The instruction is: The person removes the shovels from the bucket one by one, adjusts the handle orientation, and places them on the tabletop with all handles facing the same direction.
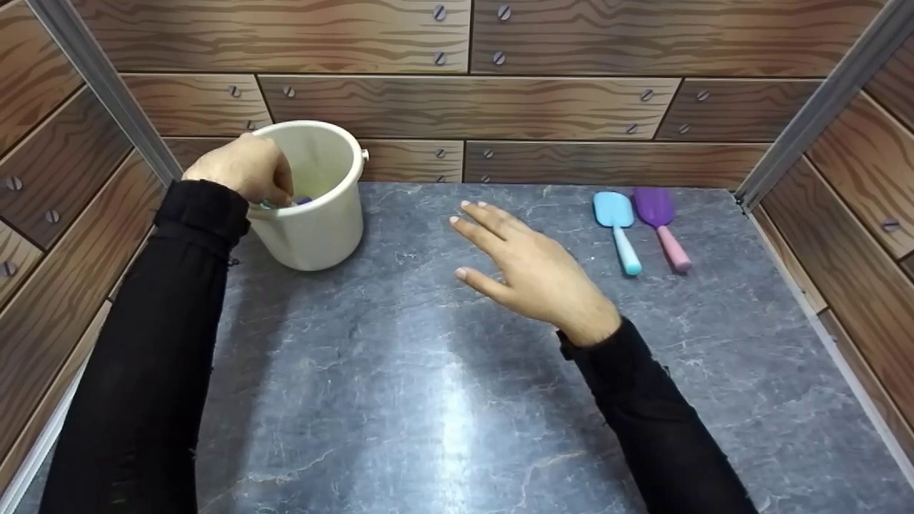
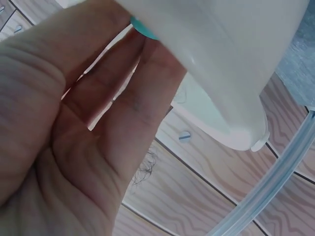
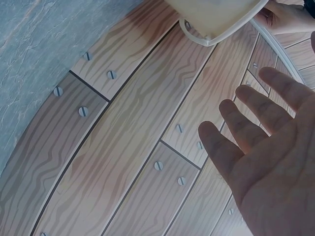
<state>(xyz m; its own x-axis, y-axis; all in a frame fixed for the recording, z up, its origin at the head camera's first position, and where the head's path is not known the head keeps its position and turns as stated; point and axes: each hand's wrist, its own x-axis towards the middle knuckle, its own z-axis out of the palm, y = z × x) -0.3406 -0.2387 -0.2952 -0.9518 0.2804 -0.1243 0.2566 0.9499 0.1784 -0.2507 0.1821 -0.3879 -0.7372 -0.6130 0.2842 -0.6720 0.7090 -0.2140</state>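
Note:
My left hand [image 1: 246, 168] reaches over the near left rim of a white bucket [image 1: 314, 235], fingers pointing down inside. In the left wrist view its thumb and fingers close on a small turquoise thing [image 2: 142, 28], mostly hidden behind the bucket's wall; its kind does not show. A bit of something purple [image 1: 303, 200] shows in the bucket beside the fingertips. My right hand [image 1: 539, 275] hovers over the middle of the table, fingers straight and spread, holding nothing. The right wrist view shows its bare palm.
A light blue toy shovel [image 1: 618, 228] and a purple toy shovel with a pink handle [image 1: 660, 225] lie side by side at the back right of the grey marbled table [image 1: 371, 400]. Wood-patterned walls [image 1: 571, 107] with metal corner posts [image 1: 821, 100] enclose the back and sides.

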